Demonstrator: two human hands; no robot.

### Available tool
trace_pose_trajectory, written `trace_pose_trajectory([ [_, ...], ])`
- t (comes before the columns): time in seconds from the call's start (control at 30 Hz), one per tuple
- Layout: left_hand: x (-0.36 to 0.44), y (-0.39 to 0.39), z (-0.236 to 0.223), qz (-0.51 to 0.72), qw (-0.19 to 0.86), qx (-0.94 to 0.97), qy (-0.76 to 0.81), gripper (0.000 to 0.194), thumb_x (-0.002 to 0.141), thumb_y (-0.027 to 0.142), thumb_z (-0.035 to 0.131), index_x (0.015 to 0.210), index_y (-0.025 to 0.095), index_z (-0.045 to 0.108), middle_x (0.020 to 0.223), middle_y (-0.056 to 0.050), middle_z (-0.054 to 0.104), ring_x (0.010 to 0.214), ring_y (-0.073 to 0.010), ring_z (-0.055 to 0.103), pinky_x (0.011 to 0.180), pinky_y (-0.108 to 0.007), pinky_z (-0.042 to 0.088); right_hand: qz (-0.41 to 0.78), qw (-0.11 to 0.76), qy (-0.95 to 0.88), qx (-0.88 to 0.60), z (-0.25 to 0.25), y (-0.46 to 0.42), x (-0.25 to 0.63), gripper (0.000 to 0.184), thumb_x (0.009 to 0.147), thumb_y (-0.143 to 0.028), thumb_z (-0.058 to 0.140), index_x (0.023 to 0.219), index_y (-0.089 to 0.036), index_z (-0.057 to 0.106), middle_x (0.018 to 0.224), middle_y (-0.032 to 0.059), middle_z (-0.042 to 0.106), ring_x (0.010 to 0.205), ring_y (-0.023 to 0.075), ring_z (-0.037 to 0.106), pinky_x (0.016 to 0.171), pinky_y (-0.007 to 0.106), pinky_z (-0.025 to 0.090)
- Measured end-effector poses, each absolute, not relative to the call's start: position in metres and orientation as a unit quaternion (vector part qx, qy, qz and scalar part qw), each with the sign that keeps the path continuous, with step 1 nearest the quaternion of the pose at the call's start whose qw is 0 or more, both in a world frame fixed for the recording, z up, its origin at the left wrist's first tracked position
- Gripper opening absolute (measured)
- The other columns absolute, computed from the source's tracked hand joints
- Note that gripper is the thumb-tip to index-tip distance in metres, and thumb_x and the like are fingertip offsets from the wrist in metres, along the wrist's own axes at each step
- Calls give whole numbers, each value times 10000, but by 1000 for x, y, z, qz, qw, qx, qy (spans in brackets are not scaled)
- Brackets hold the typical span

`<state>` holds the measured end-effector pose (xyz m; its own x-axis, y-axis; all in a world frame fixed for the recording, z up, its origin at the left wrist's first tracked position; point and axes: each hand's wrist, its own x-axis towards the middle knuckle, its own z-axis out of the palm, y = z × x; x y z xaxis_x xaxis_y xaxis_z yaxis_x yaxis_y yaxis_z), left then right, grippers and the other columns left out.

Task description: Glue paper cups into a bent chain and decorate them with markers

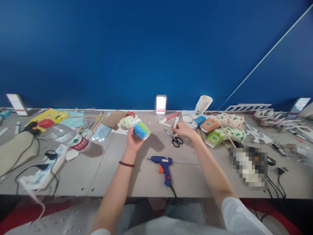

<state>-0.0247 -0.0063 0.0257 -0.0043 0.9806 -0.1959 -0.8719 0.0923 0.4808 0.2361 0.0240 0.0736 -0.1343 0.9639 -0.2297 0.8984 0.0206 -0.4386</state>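
Observation:
My left hand is wrapped round a blue and green paper cup, tilted and raised above the table. Just behind that cup shows a green-patterned paper cup; I cannot tell whether they touch. Further right, my right hand reaches across the table with its fingers pinched at a slim white pen-like thing. Black-handled scissors lie just below its fingers. Nearer to me, between my forearms, rests a blue glue gun with a glue stick in its back end.
Several stacked paper cups lie at the right, with white cups behind. On the left are a plastic bottle and a power strip with cables. A phone stands against the blue wall.

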Motion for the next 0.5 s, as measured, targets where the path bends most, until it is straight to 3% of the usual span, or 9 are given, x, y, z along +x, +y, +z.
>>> trace_pose_trajectory([
  [0.2, -20, -9, 29, 642, 722, 88, 242, 307, 793, 356, 650, 1065, 214, 629, 954, -32, 725, 880, -217, 677, 967, -445, 467, 200, -13, -681, -705, 69, 30, 263, 266, 798, -273, 681, 1002, -109, 634, 1038, 187, 692, 940, 270, 660, 703, 274, 446],
  [0.33, -20, -9, 32, 617, 757, 77, 201, 387, 792, 406, 636, 1108, 185, 605, 977, -67, 713, 905, -226, 671, 944, -419, 478, 193, -61, -667, -717, 57, 33, 261, 302, 699, -200, 756, 973, -109, 666, 1043, 188, 697, 957, 290, 664, 701, 282, 455],
  [0.5, -21, -9, 34, 609, 767, 75, 187, 439, 808, 410, 605, 1177, 177, 563, 1014, -97, 702, 922, -236, 666, 941, -419, 476, 182, -75, -660, -725, 54, 34, 261, 346, 685, -232, 775, 996, -118, 677, 1019, 174, 709, 926, 275, 676, 678, 272, 462],
])
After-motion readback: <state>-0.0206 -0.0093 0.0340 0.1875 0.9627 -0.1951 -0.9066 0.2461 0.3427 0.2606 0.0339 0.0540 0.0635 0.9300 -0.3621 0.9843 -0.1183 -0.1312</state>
